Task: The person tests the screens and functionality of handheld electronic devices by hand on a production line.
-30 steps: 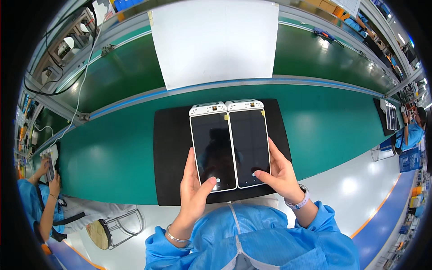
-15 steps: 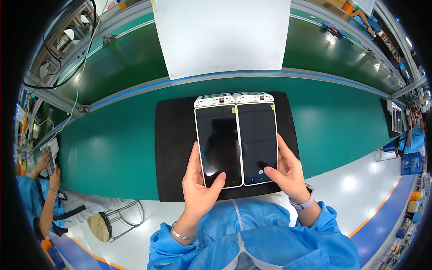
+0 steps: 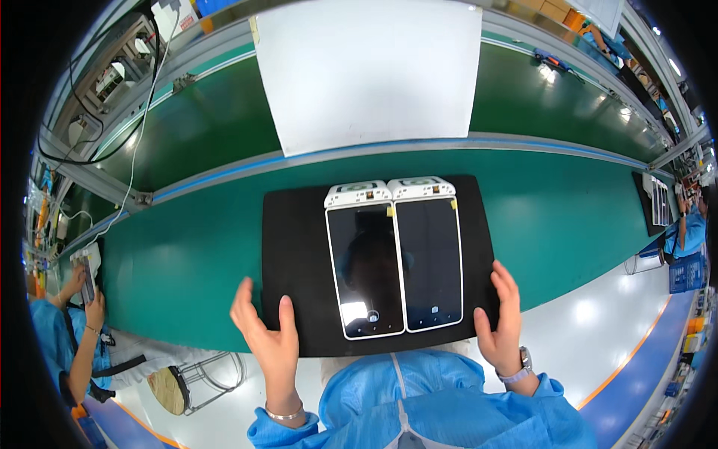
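Note:
Two white handheld terminals with dark screens lie side by side on a black mat, the left terminal [image 3: 366,273] touching the right terminal [image 3: 430,266]. Each has a thick white head at its far end and a small yellow tab at a screen corner. My left hand [image 3: 269,337] is at the left edge of the black mat [image 3: 295,262], fingers spread, holding nothing. Over by the mat's right edge is my right hand [image 3: 501,325], thumb and fingers apart, also without a terminal in it. Both hands are clear of the terminals.
The mat lies on a green worktable [image 3: 179,254]. A white board [image 3: 366,75] stands beyond it, before a green conveyor [image 3: 202,112]. At left a co-worker's hands [image 3: 86,292] hold a device; a stool [image 3: 168,389] stands nearby. Another person [image 3: 686,228] works at far right.
Both hands have let go of the two terminals and moved outward to the mat's sides. The terminals stay together on the mat; the whole view has shifted slightly downward.

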A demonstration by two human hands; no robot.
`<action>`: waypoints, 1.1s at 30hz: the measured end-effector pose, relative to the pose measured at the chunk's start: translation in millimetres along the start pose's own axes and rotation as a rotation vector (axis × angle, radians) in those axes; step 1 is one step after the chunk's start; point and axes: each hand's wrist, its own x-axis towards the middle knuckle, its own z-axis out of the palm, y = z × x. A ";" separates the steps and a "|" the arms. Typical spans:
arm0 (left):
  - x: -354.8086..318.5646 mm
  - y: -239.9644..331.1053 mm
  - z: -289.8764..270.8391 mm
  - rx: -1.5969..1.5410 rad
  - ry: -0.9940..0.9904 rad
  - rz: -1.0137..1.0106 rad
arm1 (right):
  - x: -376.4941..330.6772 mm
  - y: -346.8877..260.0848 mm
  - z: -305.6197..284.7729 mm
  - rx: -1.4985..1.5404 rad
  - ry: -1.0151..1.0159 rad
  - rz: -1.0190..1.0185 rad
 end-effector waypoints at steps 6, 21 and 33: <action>-2.0 13.0 15.9 -0.192 0.004 -0.094 | 12.3 5.4 10.2 -0.061 0.049 -0.147; 83.7 7.8 7.7 0.038 -0.319 0.328 | 178.6 63.4 -27.2 0.406 -0.062 0.120; 215.5 8.8 105.8 -0.800 -0.276 0.138 | 259.0 79.2 20.6 0.644 0.004 0.143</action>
